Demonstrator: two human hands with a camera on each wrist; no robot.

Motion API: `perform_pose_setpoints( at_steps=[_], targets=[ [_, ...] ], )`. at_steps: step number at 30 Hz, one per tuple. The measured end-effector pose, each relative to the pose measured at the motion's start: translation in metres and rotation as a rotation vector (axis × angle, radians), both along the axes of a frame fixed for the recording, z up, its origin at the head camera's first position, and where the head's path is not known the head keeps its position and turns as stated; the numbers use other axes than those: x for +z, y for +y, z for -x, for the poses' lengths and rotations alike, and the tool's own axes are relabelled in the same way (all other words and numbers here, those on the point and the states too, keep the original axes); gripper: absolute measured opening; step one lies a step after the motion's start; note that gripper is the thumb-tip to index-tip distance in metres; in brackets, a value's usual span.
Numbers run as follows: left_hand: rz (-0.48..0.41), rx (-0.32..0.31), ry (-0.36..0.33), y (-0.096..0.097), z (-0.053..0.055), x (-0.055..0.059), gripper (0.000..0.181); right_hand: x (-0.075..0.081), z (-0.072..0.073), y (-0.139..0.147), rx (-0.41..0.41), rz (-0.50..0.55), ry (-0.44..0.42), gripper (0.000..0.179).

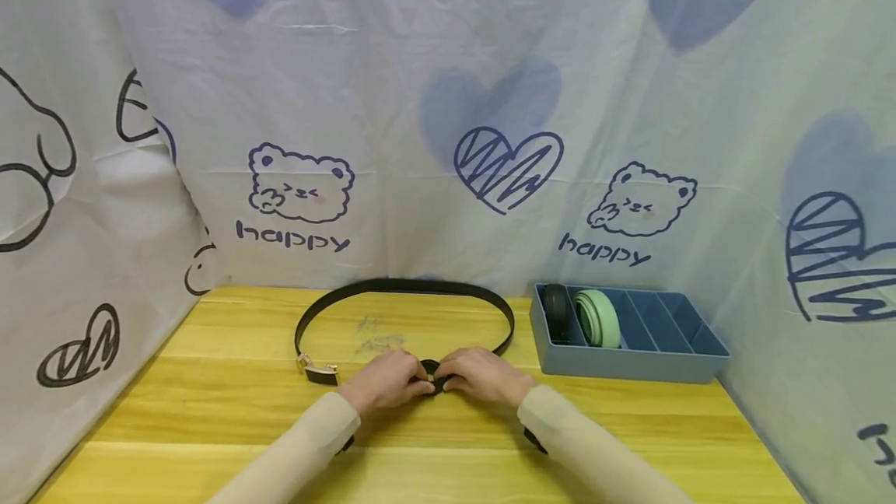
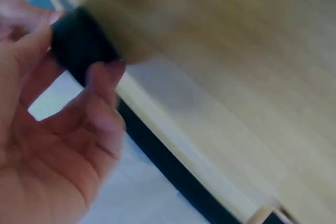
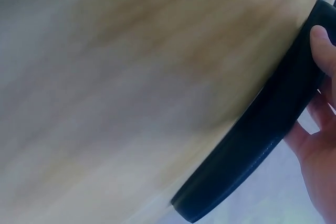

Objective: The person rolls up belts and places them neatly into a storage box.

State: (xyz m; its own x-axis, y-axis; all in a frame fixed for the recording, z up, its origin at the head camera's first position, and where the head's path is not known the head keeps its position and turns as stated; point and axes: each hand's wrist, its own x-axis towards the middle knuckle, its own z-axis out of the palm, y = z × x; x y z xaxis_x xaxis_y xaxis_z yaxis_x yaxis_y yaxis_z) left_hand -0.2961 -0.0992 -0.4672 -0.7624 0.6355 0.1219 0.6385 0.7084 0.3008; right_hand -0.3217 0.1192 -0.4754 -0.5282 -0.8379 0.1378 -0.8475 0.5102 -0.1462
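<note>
A black belt (image 1: 413,285) lies in a wide loop on the wooden table, its metal buckle (image 1: 304,362) at the left end. The other end is bent into a small coil (image 1: 438,388) between the two hands. My left hand (image 1: 392,381) pinches the coil, fingertips and thumb on either side of the dark strap (image 2: 79,45) in the left wrist view. From the right, my right hand (image 1: 483,376) grips the same part. Its thumb presses flat on the strap (image 3: 252,124) in the right wrist view, with the fingers behind. Both hands stay low over the table.
At the back right stands a blue-grey divided tray (image 1: 630,365). A rolled black belt (image 1: 556,313) and a rolled pale green belt (image 1: 600,319) sit in its left compartments. A printed white cloth (image 1: 392,99) hangs behind the table (image 1: 210,411) and along both sides.
</note>
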Motion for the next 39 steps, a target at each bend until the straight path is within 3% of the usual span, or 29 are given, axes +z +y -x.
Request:
perform_pose_setpoints(
  at_steps=[4, 8, 11, 18, 22, 28, 34, 37, 39],
  targets=[
    [-0.045, 0.086, 0.086, 0.001, 0.001, 0.0, 0.011, 0.003, -0.001, -0.001, -0.004, -0.032, 0.012, 0.021],
    [-0.042, 0.111, 0.201, 0.007, 0.004, -0.002, 0.006, 0.004, -0.002, -0.001, 0.0, -0.054, 0.045, 0.021],
    [-0.019, 0.127, 0.185, 0.012, 0.007, -0.002, 0.007, 0.003, -0.002, -0.002, 0.013, -0.048, 0.06, 0.021],
    [0.013, 0.18, 0.071, 0.019, 0.014, 0.005, 0.015, 0.002, -0.003, -0.002, 0.025, -0.04, 0.076, 0.02],
    [0.035, 0.119, 0.034, 0.019, 0.019, 0.01, 0.019, 0.002, -0.003, -0.001, 0.019, -0.039, 0.074, 0.019],
    [-0.006, 0.03, -0.002, 0.015, 0.023, 0.009, 0.024, -0.001, -0.001, 0.001, 0.013, -0.031, 0.069, 0.02],
    [0.009, 0.096, 0.025, 0.023, 0.016, 0.01, 0.024, -0.001, 0.0, 0.003, 0.036, -0.017, 0.058, 0.02],
    [0.074, 0.113, 0.108, 0.028, 0.013, 0.008, 0.025, -0.001, -0.001, 0.003, 0.051, -0.009, 0.067, 0.019],
    [0.113, 0.087, 0.171, 0.029, 0.013, 0.007, 0.024, 0.0, -0.001, 0.003, 0.056, -0.002, 0.071, 0.019]
  ],
)
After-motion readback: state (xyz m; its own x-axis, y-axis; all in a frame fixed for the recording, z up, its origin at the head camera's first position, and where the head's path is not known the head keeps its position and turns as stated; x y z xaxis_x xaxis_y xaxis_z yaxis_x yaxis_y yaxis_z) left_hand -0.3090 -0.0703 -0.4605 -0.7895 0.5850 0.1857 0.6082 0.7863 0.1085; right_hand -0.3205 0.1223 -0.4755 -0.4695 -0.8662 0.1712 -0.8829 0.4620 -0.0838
